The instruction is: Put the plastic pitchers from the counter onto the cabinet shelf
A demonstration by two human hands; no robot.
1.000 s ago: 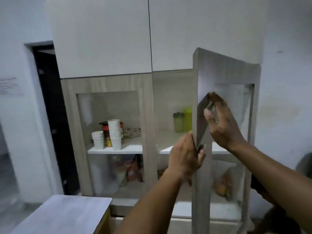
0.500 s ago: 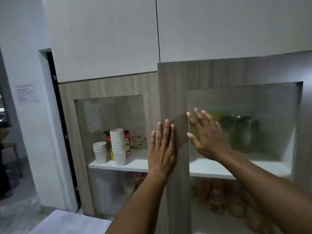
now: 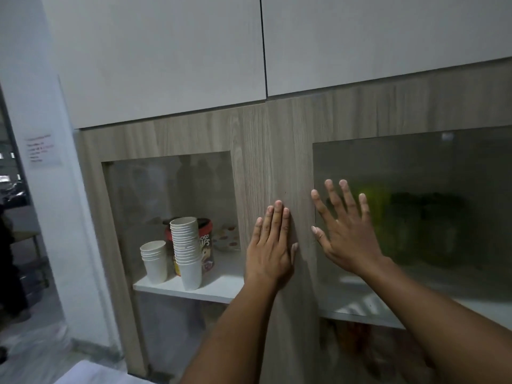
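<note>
While both hands lay flat against the closed wood-grain cabinet door (image 3: 291, 151), neither held anything. Fingers of the left hand (image 3: 270, 252) were straight and together on the door's wooden frame; the right hand (image 3: 349, 234), just right of it, had its fingers spread wide over the door's glass pane (image 3: 443, 167). Behind that glass, blurred green plastic pitchers (image 3: 410, 225) stood on the white cabinet shelf (image 3: 484, 309). Left of the door, two stacks of paper cups (image 3: 187, 250) and a cereal tin (image 3: 206, 245) sat behind another pane.
</note>
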